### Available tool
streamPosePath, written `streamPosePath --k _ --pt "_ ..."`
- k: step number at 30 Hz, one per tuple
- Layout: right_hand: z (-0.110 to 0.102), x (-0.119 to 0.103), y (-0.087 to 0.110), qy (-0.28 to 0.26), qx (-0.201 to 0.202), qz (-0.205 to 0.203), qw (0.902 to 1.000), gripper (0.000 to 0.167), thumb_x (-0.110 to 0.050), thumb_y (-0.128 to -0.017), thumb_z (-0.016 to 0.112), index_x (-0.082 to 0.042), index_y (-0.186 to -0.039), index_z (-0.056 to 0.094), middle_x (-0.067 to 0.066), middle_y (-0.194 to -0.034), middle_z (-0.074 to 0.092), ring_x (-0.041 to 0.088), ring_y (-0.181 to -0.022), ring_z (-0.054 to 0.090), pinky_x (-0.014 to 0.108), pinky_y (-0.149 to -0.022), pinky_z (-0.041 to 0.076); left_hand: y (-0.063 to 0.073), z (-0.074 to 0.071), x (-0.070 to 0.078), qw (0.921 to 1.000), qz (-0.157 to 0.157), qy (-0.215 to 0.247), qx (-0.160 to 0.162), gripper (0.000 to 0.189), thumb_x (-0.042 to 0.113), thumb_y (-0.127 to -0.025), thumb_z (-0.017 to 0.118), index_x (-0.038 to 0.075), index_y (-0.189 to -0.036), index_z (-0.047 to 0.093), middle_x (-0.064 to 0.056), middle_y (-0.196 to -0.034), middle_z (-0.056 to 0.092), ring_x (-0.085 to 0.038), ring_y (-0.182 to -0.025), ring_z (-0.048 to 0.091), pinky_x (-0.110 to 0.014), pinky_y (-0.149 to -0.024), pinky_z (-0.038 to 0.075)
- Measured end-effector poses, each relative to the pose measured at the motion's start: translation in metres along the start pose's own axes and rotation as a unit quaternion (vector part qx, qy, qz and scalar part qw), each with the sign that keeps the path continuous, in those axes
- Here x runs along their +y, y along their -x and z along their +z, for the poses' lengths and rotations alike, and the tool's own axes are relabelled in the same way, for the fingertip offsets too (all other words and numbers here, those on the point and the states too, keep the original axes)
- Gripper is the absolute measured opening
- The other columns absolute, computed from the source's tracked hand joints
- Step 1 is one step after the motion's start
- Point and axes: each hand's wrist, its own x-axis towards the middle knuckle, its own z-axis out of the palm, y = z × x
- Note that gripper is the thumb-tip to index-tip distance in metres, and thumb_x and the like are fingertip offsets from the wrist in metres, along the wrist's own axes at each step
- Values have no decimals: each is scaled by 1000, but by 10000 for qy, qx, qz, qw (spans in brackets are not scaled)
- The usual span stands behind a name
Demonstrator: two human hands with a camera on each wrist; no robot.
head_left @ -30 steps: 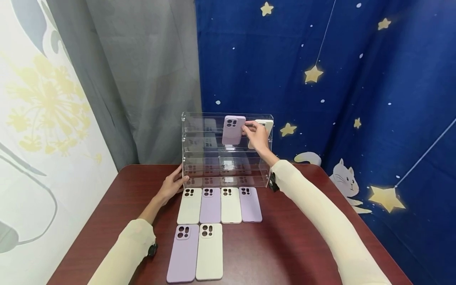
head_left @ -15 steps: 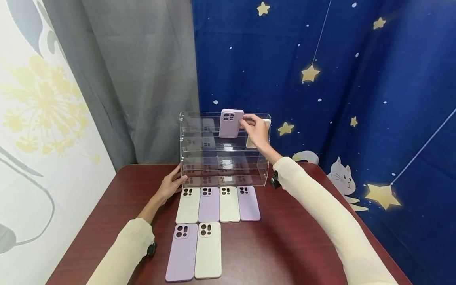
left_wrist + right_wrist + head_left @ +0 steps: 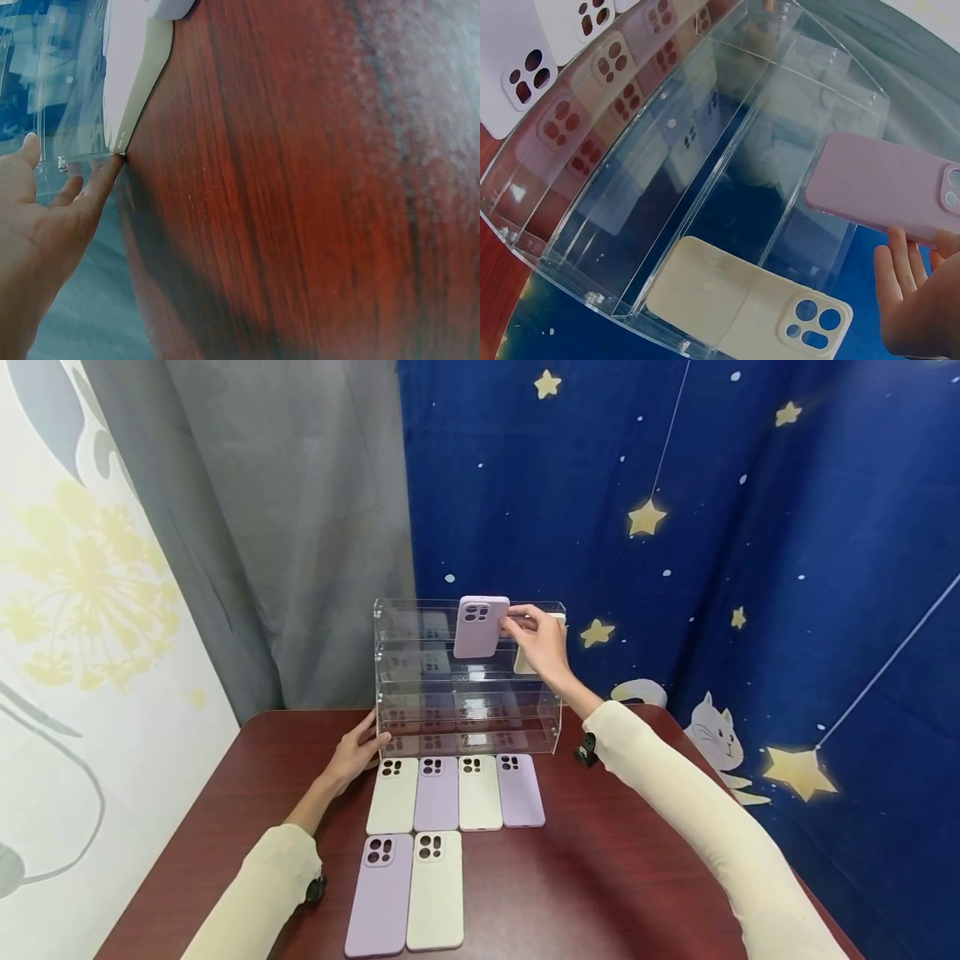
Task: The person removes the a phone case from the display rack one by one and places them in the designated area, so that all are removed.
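Observation:
My right hand (image 3: 542,639) pinches a purple phone case (image 3: 478,628) by its right edge, holding it upright before the top tiers of a clear acrylic display rack (image 3: 420,675). In the right wrist view this purple case (image 3: 885,180) overlaps the rack's upper shelves. A cream phone case (image 3: 735,292) leans in the rack's right end, partly hidden behind the hand in the head view. My left hand (image 3: 354,756) rests against the rack's lower left side; in the left wrist view its fingers (image 3: 97,184) are fairly straight, with a fingertip at the bottom corner.
Before the rack lies a row of cream and purple cases, among them a cream one (image 3: 393,797) and a purple one (image 3: 522,793). Nearer me are another purple case (image 3: 380,893) and a cream one (image 3: 437,893). The dark red table (image 3: 592,860) extends right; curtains (image 3: 300,527) hang behind.
The purple case rises slightly out of the rack's upper tier, then comes down a little and tilts. The left hand stays at the rack's side; the whole head view shifts slightly.

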Motion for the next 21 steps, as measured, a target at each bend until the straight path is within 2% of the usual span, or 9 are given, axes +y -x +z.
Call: streamPosePath --k 2,5,9,11,17,19,21 --pt "-3 -1 4 125 -31 -8 9999 22 -16 -98 75 -4 -116 75 14 -102 79 26 -90 79 36 -96 59 -1 0 -1 10000 12 14 -1 74 22 -109 58 28 -169 14 -26 -166 27 -46 -143 43 -62 -107 45" --pt "-7 -3 9 237 -75 -17 9997 22 -18 -98 75 -6 -116 75 12 -103 79 22 -90 79 35 -96 58 -1 0 -2 10000 23 43 16 73 21 -109 57 27 -169 15 -26 -166 28 -47 -143 44 -61 -107 46" --pt "-11 -6 15 200 -123 -4 9997 22 -17 -98 75 -4 -116 75 12 -103 79 20 -89 79 30 -82 63 -1 0 -3 10000 33 60 17 73 19 -110 56 27 -169 15 -26 -166 29 -47 -142 45 -62 -107 46" --pt "-13 -7 19 172 -157 16 9997 22 -17 -99 75 -4 -116 75 11 -102 80 20 -88 79 27 -80 63 -1 0 -2 10000 39 75 4 73 18 -110 56 27 -169 14 -27 -165 29 -47 -142 45 -62 -107 45" --pt "-18 -11 31 9 -341 175 9993 22 -19 -99 75 -5 -116 75 11 -100 80 20 -87 79 37 -82 64 -1 0 -3 9999 29 144 -15 74 21 -109 59 28 -169 15 -29 -163 31 -47 -142 44 -63 -107 45" --pt "-20 -12 35 -101 -390 199 9990 22 -19 -99 75 -4 -116 74 12 -99 80 24 -86 79 37 -81 64 -1 0 -2 9999 36 138 -33 75 22 -108 59 28 -169 14 -29 -163 31 -47 -142 44 -62 -107 45" --pt "-21 -13 39 -179 -433 207 9987 22 -18 -99 75 -4 -116 74 13 -98 80 27 -86 79 32 -78 64 -1 0 -2 9999 33 138 -44 75 22 -108 59 28 -169 14 -29 -164 31 -47 -142 44 -62 -107 45"
